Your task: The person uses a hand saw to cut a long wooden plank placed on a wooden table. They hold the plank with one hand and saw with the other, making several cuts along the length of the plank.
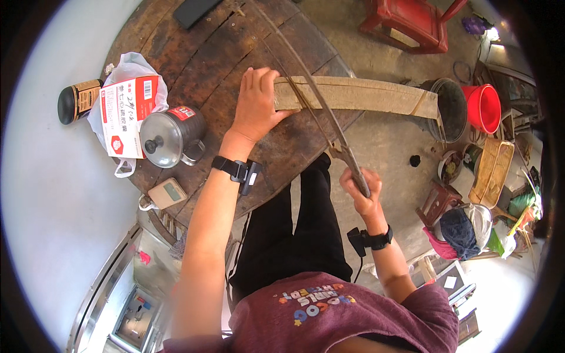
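Observation:
A long pale wooden board (376,96) lies across the table's right edge, its far end sticking out over the floor. Wrapped over the board's left end is my left hand (259,97), fingers on top and thumb along the near side. My right hand (364,191) grips the handle of a bow saw (321,88), whose long frame slants up and left across the board. The saw's thin blade crosses the board just right of my left hand. Whether its teeth sit in a cut, I cannot tell.
On the round wooden table (206,65) stand a lidded metal mug (162,139), a red-and-white box (126,112) on a plastic bag, a dark jar (79,101) and a small beige device (167,193). A red stool (406,26), a black bucket (450,112) and a red bucket (484,109) stand beyond.

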Demonstrator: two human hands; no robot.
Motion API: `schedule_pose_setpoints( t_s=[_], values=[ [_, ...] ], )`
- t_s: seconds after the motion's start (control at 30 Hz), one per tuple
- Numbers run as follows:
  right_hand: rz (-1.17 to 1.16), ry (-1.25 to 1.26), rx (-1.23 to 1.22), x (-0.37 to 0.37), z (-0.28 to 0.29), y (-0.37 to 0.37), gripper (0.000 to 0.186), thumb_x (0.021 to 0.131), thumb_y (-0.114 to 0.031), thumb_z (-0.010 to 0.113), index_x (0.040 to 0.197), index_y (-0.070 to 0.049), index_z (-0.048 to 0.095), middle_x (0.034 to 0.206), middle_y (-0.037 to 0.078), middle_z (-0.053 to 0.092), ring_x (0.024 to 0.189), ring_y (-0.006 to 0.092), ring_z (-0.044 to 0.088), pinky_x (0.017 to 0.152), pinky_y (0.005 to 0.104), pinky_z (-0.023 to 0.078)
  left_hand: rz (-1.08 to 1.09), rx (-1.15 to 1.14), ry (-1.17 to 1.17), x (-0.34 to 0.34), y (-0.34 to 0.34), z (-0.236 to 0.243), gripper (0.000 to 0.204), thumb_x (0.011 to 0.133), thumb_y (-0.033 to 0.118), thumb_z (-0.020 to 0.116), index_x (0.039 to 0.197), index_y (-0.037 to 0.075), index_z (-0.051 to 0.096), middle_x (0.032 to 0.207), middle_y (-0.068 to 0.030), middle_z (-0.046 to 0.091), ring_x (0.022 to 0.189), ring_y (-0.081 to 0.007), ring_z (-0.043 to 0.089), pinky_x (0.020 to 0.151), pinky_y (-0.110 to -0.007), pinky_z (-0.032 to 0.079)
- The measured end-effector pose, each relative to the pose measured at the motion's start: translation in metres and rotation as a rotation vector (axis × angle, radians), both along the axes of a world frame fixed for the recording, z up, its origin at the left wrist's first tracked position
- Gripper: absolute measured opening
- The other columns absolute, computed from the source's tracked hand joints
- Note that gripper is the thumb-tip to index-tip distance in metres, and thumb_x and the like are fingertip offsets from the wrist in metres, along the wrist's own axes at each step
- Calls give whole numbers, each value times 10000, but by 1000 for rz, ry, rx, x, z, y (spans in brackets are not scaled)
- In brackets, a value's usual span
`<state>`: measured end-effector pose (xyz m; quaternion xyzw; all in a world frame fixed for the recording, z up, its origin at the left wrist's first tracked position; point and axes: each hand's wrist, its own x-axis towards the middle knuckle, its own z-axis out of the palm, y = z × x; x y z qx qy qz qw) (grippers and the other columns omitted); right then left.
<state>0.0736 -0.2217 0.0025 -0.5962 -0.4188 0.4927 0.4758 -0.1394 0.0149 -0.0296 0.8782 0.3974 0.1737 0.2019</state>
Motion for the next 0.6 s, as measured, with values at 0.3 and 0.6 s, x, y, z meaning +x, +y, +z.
schedule_pose_setpoints(
  t_s=[0.3,0.6],
  values=[
    [3,92,1,10,20,1,130,838,-76,674,783,24,611,616,66,517,528,179,506,529,311,392,-8,-20,-67,2,1,-3,833,664,282,928,1294,19,451,1298,-182,501,1271,-432,454,1154,-541,349],
    [-53,243,-151,-10,14,21,195,913,-109,654,786,27,594,673,45,560,604,120,505,561,278,396,1,-42,-36,2,1,1,821,642,253,937,1278,32,467,1283,-175,511,1248,-403,483,1194,-566,298]
  ],
)
